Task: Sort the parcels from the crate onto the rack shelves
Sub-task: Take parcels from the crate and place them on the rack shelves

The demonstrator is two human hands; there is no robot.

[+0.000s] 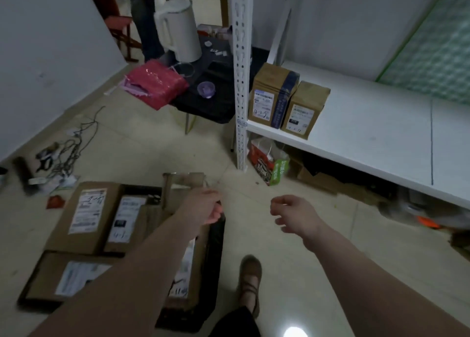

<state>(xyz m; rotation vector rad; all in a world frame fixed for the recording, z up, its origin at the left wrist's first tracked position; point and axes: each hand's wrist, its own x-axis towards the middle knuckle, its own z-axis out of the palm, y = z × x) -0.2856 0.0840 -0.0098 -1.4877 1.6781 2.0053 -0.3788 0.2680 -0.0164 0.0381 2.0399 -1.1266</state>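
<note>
Cardboard parcels (84, 214) are sitting in the black crate (216, 247) just under the left hand (203, 207), its fingers curling down, grip unclear, right hand (292, 214) fingers hanging loose and empty; boxes are looking stiff, probably light, grabbable across opposite sides.

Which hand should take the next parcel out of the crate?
Left. The left hand is directly over the brown cardboard parcels in the black crate. The right hand hangs empty over the tiled floor, nearer the white rack shelf.
</note>
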